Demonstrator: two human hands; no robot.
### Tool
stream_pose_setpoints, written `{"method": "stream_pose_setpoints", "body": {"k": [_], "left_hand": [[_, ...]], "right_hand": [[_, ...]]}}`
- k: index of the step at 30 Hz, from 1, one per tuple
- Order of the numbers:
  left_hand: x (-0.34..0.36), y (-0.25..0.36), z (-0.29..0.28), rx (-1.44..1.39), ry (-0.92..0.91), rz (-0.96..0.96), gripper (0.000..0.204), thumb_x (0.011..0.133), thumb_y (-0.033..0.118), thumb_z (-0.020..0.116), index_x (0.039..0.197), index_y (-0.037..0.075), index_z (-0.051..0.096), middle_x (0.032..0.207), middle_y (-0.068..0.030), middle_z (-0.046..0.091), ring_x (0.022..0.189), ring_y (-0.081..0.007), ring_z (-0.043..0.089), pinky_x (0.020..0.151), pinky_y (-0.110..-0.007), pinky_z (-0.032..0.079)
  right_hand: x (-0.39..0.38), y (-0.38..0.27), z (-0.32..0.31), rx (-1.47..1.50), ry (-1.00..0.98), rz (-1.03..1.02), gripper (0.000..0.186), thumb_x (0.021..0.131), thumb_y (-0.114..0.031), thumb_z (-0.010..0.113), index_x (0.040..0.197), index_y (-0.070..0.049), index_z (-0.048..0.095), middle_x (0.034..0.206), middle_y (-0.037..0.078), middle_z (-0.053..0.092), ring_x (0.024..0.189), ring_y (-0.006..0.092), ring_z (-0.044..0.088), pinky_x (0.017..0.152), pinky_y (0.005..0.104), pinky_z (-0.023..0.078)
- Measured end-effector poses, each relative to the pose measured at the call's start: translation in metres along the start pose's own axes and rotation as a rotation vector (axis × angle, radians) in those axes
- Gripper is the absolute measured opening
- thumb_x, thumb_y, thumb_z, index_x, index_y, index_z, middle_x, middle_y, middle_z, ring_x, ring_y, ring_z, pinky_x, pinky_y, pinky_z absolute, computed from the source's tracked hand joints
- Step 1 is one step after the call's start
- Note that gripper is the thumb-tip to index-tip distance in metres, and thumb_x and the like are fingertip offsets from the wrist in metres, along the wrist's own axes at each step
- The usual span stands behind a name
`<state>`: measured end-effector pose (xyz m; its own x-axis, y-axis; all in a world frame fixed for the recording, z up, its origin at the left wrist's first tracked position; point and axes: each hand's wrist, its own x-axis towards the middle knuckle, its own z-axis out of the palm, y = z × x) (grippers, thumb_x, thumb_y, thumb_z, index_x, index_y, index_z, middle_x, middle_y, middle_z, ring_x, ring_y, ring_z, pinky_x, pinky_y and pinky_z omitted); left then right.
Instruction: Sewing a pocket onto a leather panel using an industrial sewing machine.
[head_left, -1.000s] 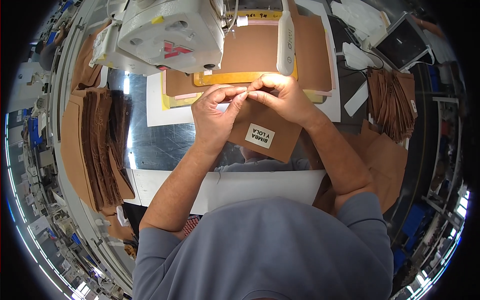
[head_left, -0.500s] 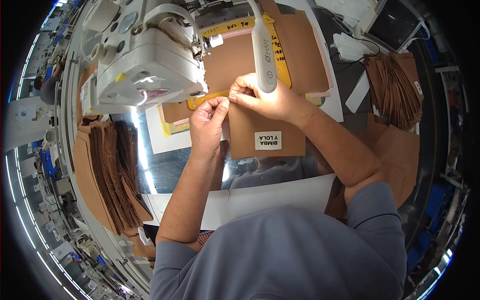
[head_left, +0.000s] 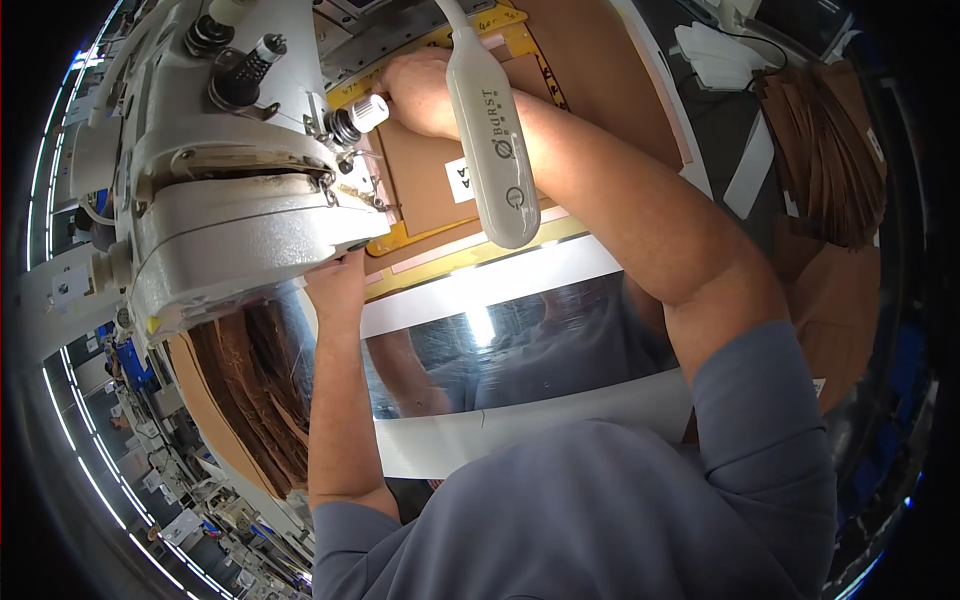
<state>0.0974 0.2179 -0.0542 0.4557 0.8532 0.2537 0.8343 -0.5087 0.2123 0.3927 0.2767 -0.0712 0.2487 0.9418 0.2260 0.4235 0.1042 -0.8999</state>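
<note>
My right hand (head_left: pixel 420 90) reaches over the brown panel (head_left: pixel 425 190) inside the yellow template frame (head_left: pixel 395 240), beside the machine's white thread knob (head_left: pixel 370 110); its fingers are bent, with their tips and whatever they hold hidden. The panel lies flat, its white label (head_left: pixel 460 180) partly behind the white oblong lamp (head_left: pixel 490 150). My left hand (head_left: pixel 337 285) is at the lower edge of the white sewing machine head (head_left: pixel 220 250), which hides its fingers.
Stacks of brown pieces stand at the left (head_left: pixel 235 390) and right (head_left: pixel 820 150). A metal plate (head_left: pixel 520 350) with a white front edge (head_left: pixel 540 405) lies before me. A screen (head_left: pixel 780 20), cable and white papers (head_left: pixel 710 55) are at the back right.
My right hand has moved up and forward over the frame with the brown panel now lying inside it. My left hand has moved left, under the machine head. The view has shifted and tilted.
</note>
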Motion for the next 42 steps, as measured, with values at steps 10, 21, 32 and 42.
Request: {"method": "stream_pose_setpoints", "body": {"k": [10,21,32,42], "left_hand": [[0.035,-0.017,0.029,0.274,0.022,0.323,0.031,0.099,0.016,0.059,0.126,0.005,0.068,0.128,-0.0108,0.069,0.121,-0.0225,0.063,0.104,-0.036,0.05],[0.056,0.005,0.031,0.119,-0.025,0.359,0.033,0.099,0.018,0.06,0.129,0.005,0.066,0.131,-0.0111,0.066,0.125,-0.0238,0.06,0.107,-0.037,0.047],[0.073,0.029,0.028,-0.023,-0.029,0.36,0.036,0.098,0.021,0.061,0.131,0.006,0.064,0.135,-0.0113,0.064,0.128,-0.025,0.057,0.11,-0.039,0.045],[0.083,0.05,0.01,-0.178,-0.025,0.397,0.039,0.098,0.023,0.062,0.134,0.007,0.063,0.138,-0.0115,0.062,0.132,-0.0262,0.054,0.112,-0.041,0.043]], "right_hand": [[-0.027,-0.1,-0.056,-0.612,-0.258,-0.044,0.016,0.089,-0.021,0.066,0.095,-0.015,0.079,0.095,0.012,0.077,0.096,0.0323,0.074,0.083,0.0437,0.059],[-0.031,-0.077,-0.047,-0.68,-0.211,-0.205,0.018,0.092,-0.024,0.066,0.101,-0.013,0.078,0.104,0.012,0.076,0.096,0.0306,0.074,0.086,0.0422,0.059],[-0.05,-0.058,-0.042,-0.748,-0.249,-0.452,0.025,0.095,-0.029,0.065,0.11,-0.012,0.076,0.121,0.005,0.068,0.116,0.0204,0.063,0.103,0.0383,0.046],[-0.059,-0.067,-0.053,-0.89,-0.317,-0.472,0.035,0.098,-0.04,0.062,0.118,-0.014,0.076,0.129,0.001,0.063,0.125,0.0173,0.056,0.111,0.0379,0.038]]}}
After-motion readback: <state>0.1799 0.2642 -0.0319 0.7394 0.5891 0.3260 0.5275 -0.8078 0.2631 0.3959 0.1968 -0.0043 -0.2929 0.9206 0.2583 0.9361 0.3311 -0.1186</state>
